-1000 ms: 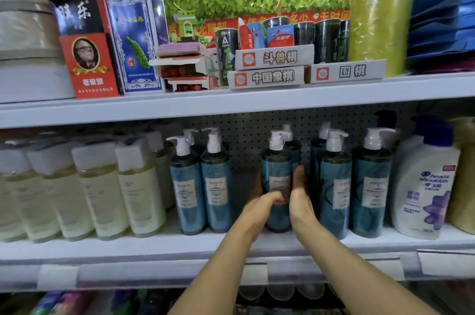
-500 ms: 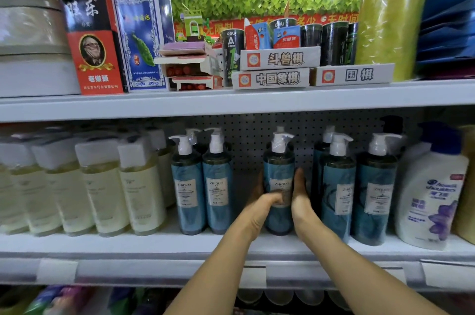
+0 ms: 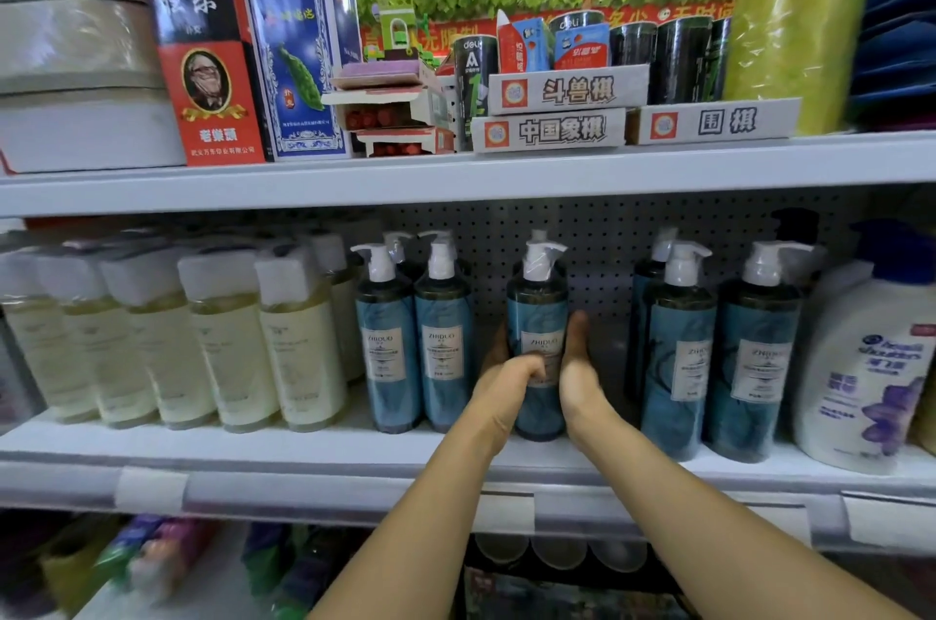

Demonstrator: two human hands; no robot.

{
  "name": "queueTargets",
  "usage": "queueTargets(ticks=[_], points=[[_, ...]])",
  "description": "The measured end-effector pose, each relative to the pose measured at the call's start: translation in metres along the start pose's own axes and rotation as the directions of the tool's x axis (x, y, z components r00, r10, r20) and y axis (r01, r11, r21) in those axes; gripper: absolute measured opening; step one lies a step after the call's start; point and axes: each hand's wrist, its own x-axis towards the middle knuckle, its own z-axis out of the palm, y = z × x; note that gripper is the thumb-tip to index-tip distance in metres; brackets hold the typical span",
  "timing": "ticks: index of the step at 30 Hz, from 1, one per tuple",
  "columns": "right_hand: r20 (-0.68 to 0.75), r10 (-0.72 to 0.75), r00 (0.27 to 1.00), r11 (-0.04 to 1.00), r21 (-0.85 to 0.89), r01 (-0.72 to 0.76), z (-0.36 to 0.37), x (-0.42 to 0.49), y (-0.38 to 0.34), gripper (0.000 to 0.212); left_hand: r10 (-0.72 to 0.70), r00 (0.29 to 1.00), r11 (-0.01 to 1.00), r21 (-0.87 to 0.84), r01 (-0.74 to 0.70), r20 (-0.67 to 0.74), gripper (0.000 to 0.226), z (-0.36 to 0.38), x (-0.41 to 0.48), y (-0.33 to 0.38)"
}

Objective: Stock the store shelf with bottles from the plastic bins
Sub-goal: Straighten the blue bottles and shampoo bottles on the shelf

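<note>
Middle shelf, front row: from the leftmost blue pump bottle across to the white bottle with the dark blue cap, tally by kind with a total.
Blue pump bottles: 5 (one, the held bottle, is in the grip of the left hand, with the right hand against its side)
White bottle with dark blue cap: 1
Total: 6

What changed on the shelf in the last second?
The blue pump bottle slid slightly left toward the pair of blue bottles, widening the gap on its right. Left hand still grips it, right hand still presses its side; other bottles stayed put.
</note>
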Motion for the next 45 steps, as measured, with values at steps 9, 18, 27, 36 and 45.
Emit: queueTargets(ticks=[9,18,27,36,45], points=[[0.009,0.013,1.0,1.0,-0.007,-0.013,-0.002,0.02,0.021,0.129,0.351,0.933,0.912,0.253,-0.322,-0.079,0.064,-0.004,-0.021,0.001],[-0.055,0.039,0.998,0.992,-0.119,-0.045,0.002,-0.004,0.003,0.148,0.744,0.453,0.668,0.536,-0.516,-0.49,0.06,-0.058,-0.042,-0.006],[-0.127,0.074,0.989,0.99,-0.107,-0.088,0.011,-0.011,0.002,0.148,0.291,0.882,0.956,0.156,-0.249,-0.372,0.097,-0.113,-0.018,-0.001],[-0.134,0.108,0.985,0.988,-0.094,-0.122,0.021,-0.011,-0.001,0.133,0.221,0.913,0.973,0.022,-0.228,-0.343,0.049,-0.122,-0.002,-0.002],[-0.088,0.047,0.995,0.994,-0.094,-0.056,0.043,-0.005,0.008,0.147,0.229,0.919,0.968,-0.026,-0.25,-0.321,0.047,-0.125,0.003,-0.007]])
